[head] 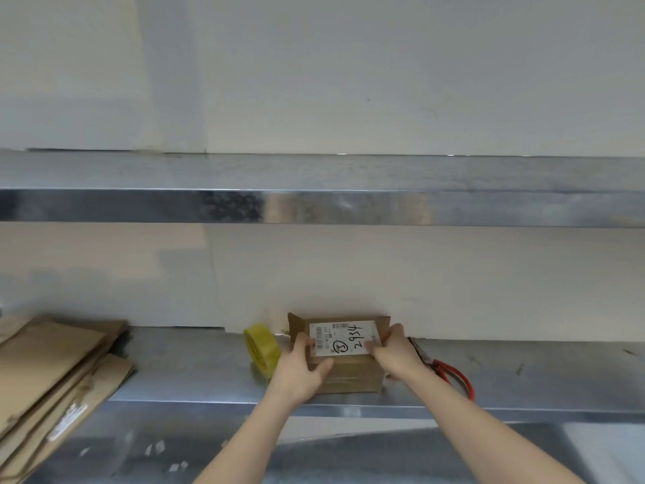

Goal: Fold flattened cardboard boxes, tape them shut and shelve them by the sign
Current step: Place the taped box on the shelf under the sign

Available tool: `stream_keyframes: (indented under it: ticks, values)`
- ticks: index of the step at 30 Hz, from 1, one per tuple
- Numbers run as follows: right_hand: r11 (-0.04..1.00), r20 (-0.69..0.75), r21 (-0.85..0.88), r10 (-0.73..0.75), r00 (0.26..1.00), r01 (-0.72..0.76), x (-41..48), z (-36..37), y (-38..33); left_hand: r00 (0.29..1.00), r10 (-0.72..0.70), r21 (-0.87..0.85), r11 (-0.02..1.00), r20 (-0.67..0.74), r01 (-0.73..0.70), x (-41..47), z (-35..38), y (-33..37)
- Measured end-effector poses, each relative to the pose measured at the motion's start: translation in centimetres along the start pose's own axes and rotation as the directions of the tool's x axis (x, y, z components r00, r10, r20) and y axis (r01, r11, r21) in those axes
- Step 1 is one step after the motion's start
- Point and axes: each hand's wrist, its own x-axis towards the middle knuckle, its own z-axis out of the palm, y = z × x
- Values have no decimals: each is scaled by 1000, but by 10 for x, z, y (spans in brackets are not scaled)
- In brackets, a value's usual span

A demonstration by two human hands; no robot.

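Box point(349, 377) sits lower centre on the metal surface point(195, 372); left hand point(303, 365) and right hand point(392, 354) grip its sides, fingers point(323, 365) curled over the top. Press flaps point(296, 324) flush and square before reaching for tape point(261, 347) beside it.

Soft even light, dull glare on upper shelf lip point(314, 206); edges blurry, wide-angle bend.

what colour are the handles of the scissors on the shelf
Red, on the scissors right of the box; head view, the only one.
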Motion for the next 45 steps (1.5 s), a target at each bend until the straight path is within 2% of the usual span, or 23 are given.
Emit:
stream_keyframes:
  ticks: [3, 6, 9, 13, 15, 17, 20, 22, 25, 28, 30, 34, 39, 45]
  values:
    - [992, 43, 109, 66, 997, -71, -1, -7, 2, 986, 86, 30, 996, -140, -82, 1, -14, 0]
    - [996, -95, 78, -28, 995, 35, 12, -20, 4, 939, 186, 48, 982, -288, -180, 2, -32, -6]
    - [993, -73, -18, -116, 991, 115, 19, -30, -4, 919, 242, 117, 969, -310, -215, 1, -45, -15]
    - [968, 97, -197, -138, 986, 154, 21, -24, -18, 941, 259, 278, 941, -218, -194, 0, -53, -18]
    - [950, 131, -251, -154, 979, 183, 28, -18, -16, 947, 268, 290, 934, -179, -209, 6, -55, -13]
    - [958, 169, -204, -171, 971, 204, 31, -19, -11, 953, 263, 278, 936, -149, -215, 12, -57, -8]
    - [988, 273, -11, -145, 951, 154, 19, -27, -4, 975, 201, 280, 945, -98, -167, 20, -61, -2]
    - [983, 252, 33, -181, 951, 178, 6, -34, -3, 985, 163, 296, 945, -61, -138, 22, -67, 3]
    - [936, 175, -119, -308, 935, 330, -16, -47, -12, 992, 124, 441, 890, 14, -117, 22, -79, 15]
    - [835, 42, -277, -484, 874, 475, -40, -69, -25, 994, 94, 616, 780, 64, -113, 16, -90, 32]
    - [789, -47, -352, -553, 832, 504, -53, -88, -26, 994, 92, 656, 747, 54, -105, 10, -92, 43]
    - [754, -154, -469, -583, 798, 460, -76, -121, -17, 989, 125, 667, 730, 84, -149, 0, -83, 67]
    - [747, -288, -621, -498, 818, 237, -105, -165, 11, 962, 152, 666, 697, 225, -266, 3, -62, 101]
    - [831, -490, -556, -307, 816, -21, -140, -232, 78, 914, 266, 625, 667, 307, -405, -1, -12, 161]
